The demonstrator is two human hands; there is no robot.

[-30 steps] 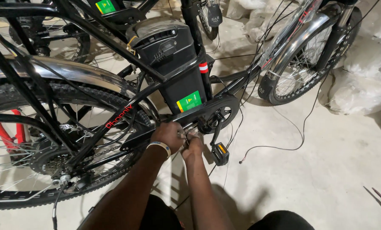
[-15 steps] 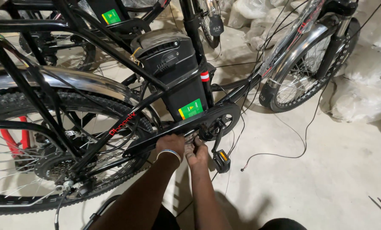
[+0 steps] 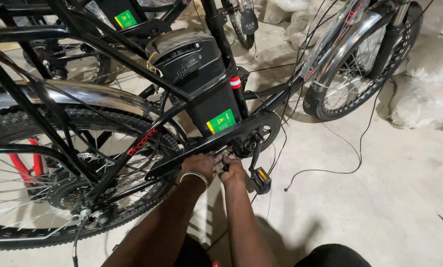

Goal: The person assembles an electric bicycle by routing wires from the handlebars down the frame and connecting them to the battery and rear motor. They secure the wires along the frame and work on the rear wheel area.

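Note:
A black electric bicycle fills the view, with a black battery pack (image 3: pixel 201 79) on its seat tube and a green sticker low on the pack. My left hand (image 3: pixel 199 164), a silver bangle on its wrist, sits under the black chain guard (image 3: pixel 201 146) beside the crank. My right hand (image 3: pixel 230 168) presses close beside it, fingers curled at a small part under the chainring (image 3: pixel 258 132); what they grip is hidden. The crank arm hangs down to a black pedal (image 3: pixel 261 180) with an orange reflector, just right of my right hand.
The rear wheel (image 3: pixel 48 198) with its chrome mudguard stands at left. Another bicycle's front wheel (image 3: pixel 352 84) stands at upper right. A loose black cable (image 3: pixel 330 172) lies on the concrete floor. White plastic bags (image 3: pixel 424 99) are piled at the right edge.
The view has shifted, so the bicycle sits higher and more to the right in frame. Both hands stay together under the chain guard by the crank.

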